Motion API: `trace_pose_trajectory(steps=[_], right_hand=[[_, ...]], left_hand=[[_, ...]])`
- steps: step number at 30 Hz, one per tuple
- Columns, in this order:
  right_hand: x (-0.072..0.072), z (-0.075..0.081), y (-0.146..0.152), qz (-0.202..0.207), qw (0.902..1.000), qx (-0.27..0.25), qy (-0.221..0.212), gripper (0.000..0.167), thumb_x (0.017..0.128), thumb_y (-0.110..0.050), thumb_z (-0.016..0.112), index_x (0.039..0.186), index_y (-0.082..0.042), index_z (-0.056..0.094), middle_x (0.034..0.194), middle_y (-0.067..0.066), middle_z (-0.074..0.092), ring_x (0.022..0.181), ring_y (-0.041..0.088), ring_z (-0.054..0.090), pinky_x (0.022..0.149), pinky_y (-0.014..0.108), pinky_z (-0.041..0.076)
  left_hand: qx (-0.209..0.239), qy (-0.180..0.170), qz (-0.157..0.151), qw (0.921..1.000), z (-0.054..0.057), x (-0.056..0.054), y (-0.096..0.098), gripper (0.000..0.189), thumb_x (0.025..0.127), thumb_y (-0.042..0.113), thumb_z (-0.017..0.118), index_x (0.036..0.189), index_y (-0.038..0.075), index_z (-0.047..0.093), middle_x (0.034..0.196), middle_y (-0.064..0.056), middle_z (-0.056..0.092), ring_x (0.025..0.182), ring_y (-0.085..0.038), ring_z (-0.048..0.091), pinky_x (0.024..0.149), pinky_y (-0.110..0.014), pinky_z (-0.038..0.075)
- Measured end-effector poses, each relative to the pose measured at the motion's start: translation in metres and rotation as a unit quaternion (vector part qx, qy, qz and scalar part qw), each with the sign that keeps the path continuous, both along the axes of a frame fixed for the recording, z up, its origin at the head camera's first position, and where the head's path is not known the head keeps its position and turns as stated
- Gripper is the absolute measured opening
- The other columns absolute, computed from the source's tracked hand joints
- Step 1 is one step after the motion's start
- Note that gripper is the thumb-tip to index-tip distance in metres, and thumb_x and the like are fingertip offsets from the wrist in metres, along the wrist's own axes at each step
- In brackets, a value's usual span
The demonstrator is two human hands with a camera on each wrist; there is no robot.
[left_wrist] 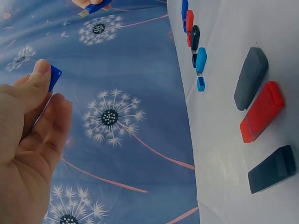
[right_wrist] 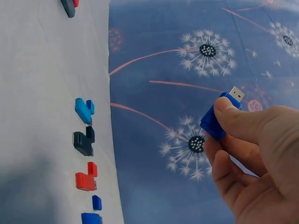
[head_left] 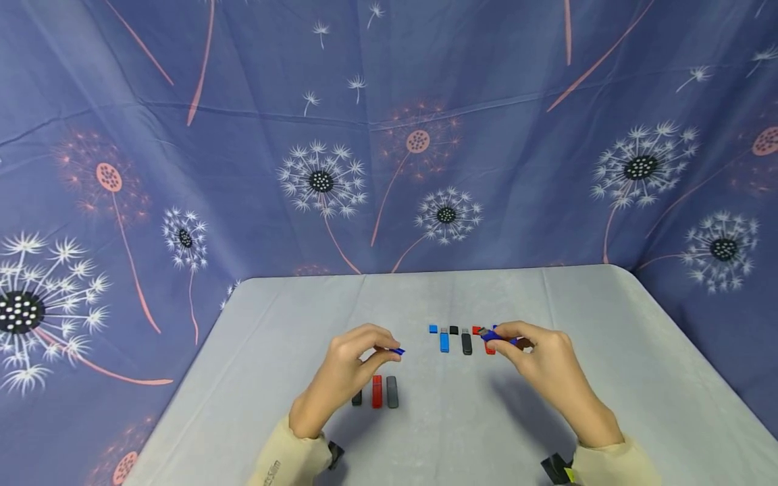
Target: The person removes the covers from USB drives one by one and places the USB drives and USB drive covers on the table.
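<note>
Above the table (head_left: 437, 439), the left hand (head_left: 352, 361) pinches a blue cap (left_wrist: 55, 77); the right hand (head_left: 547, 354) grips a blue USB drive (right_wrist: 212, 122) between thumb and fingers, connector (right_wrist: 237, 94) exposed. The step in hand appears to be uncapping, parts now separate. The next move likely calls for setting both down near the uncapped drives (head_left: 467, 344) without knocking the connector. Three apparently capped drives (head_left: 377, 393) lie near the left hand. Casings: smooth, apparently plastic, oblong. Connector: flat, rectangular, metallic. Table surface: pale, lightly creased.
</note>
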State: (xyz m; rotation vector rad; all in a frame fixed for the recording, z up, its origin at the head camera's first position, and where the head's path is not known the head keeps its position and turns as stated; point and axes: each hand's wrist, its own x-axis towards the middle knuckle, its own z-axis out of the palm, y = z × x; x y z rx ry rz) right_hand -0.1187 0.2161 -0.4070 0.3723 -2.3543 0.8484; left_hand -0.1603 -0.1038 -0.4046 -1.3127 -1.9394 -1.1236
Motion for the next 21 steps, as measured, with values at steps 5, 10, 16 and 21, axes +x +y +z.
trace_pose_trajectory(steps=[5,10,16,21], right_hand=[[-0.008,-0.005,-0.002,-0.018,0.9994,-0.017,-0.025,0.022,0.074,-0.007,0.092,0.094,-0.009,0.081,0.084,0.003,0.08,0.07,0.018,0.073,0.056,0.012,0.05],[-0.018,-0.009,-0.002,-0.022,0.9982,-0.044,-0.035,0.02,0.074,-0.005,0.092,0.09,-0.01,0.081,0.087,0.001,0.078,0.07,0.01,0.07,0.062,0.01,0.051],[-0.027,-0.014,-0.005,-0.05,0.9915,-0.082,-0.088,0.017,0.079,-0.013,0.091,0.092,-0.011,0.081,0.087,0.001,0.076,0.073,0.01,0.067,0.062,0.017,0.053],[-0.034,-0.018,-0.008,-0.072,0.9843,-0.103,-0.123,0.018,0.081,-0.017,0.09,0.096,-0.01,0.081,0.086,0.003,0.077,0.074,0.013,0.069,0.062,0.021,0.054]], left_hand=[[0.003,0.001,0.012,0.9999,-0.002,-0.01,0.002,0.022,0.078,-0.006,0.084,0.095,0.005,0.078,0.091,-0.006,0.076,0.079,-0.015,0.073,0.072,-0.017,0.057],[-0.017,0.007,0.028,0.9994,-0.002,-0.02,0.001,0.02,0.078,-0.004,0.085,0.095,0.005,0.08,0.09,-0.005,0.077,0.082,-0.015,0.075,0.077,-0.017,0.058],[-0.039,-0.012,0.055,0.9976,-0.001,-0.029,0.001,0.018,0.079,0.0,0.086,0.095,0.006,0.081,0.092,-0.004,0.077,0.083,-0.015,0.075,0.077,-0.016,0.058],[-0.029,-0.051,0.083,0.9948,-0.003,-0.034,0.007,0.017,0.081,0.003,0.085,0.097,0.006,0.081,0.093,-0.004,0.078,0.083,-0.014,0.074,0.075,-0.018,0.059]])
